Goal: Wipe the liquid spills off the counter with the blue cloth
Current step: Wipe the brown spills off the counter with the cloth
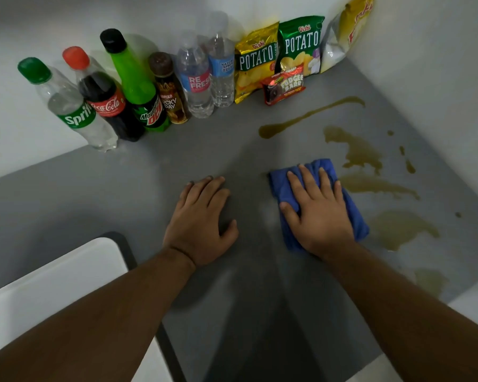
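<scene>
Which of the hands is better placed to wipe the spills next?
The right hand: it presses flat on the blue cloth, beside the brown spills. The left hand rests on bare counter.

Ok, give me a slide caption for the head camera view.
Right hand presses the blue cloth beside brown spills on the grey counter; left hand rests flat.

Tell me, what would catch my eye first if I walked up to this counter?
Probably the brownish spills spread over the right side of the grey counter, with the right hand pressed flat on a blue cloth just beside them. The left hand rests bare on the counter nearby. Along the back wall stands a bright row of drink bottles and snack bags.
</scene>
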Demonstrator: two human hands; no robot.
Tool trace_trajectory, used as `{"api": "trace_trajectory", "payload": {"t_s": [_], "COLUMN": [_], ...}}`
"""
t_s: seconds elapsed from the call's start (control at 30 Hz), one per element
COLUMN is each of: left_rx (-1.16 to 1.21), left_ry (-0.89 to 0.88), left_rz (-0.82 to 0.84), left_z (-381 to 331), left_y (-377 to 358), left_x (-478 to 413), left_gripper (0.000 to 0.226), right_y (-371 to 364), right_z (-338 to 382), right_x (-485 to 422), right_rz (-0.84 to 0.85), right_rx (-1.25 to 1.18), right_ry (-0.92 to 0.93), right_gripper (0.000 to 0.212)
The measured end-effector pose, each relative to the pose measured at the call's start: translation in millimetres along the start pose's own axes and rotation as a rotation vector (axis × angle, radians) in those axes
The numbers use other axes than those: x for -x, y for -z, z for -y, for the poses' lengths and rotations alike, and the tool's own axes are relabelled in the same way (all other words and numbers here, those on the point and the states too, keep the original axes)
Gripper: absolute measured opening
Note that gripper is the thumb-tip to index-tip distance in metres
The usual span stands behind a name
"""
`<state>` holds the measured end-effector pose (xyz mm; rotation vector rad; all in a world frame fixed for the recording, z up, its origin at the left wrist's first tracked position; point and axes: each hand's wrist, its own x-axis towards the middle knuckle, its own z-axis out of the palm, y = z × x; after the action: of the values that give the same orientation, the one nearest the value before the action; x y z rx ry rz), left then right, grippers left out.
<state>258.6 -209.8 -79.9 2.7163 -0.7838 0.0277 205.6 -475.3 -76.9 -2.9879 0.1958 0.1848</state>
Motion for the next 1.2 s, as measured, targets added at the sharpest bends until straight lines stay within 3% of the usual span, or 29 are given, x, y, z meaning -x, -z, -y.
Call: {"api": "trace_trajectory", "payload": {"t_s": [0.1, 0.3, 0.53, 0.6, 0.83, 0.93, 1.1, 1.2], "left_rx": [-0.005, 0.003, -0.011, -0.016, 0.002, -0.008, -0.012, -0.018], "left_ry": [0.007, 0.009, 0.000, 0.000, -0.001, 0.003, 0.000, 0.006], "left_rz": [0.004, -0.011, -0.020, -0.018, -0.007, 0.009, 0.014, 0.023], "left_z": [-0.5, -0.8, -2.3, -1.9, -1.5, -2.5, -2.9, -3.5], "left_y": [1.0, 1.4, 1.9, 1.2, 3.6, 4.5, 5.5, 5.5], "left_x": [0.3, 0.4, -0.5, -0.7, -0.3, -1.1, -0.1, 0.3], "left_gripper": [0.063, 0.063, 0.063, 0.063, 0.063, 0.064, 0.065, 0.065], "right_y": [-2.9, -0.2, 1.5, 1.8, 11.4, 11.1, 0.7, -2.7], "right_z": [19.8, -22.2, 9.2, 27.0, -12.2, -13.6, 46.5, 56.8], "right_x": [-4.3, 20.7, -22.5, -29.5, -9.0, -25.4, -56.9, -47.7], "right_rz": [0.018, 0.023, -0.018, 0.012, 0.077, 0.049, -0.014, -0.004], "right_rx": [0.006, -0.026, -0.026, 0.004, -0.016, -0.010, -0.008, -0.021], "right_ry": [-0.022, 0.314, -0.003, -0.021, 0.380, 0.258, -0.062, -0.021], "right_gripper": [0.073, 0.064, 0.065, 0.068, 0.064, 0.064, 0.065, 0.065]}}
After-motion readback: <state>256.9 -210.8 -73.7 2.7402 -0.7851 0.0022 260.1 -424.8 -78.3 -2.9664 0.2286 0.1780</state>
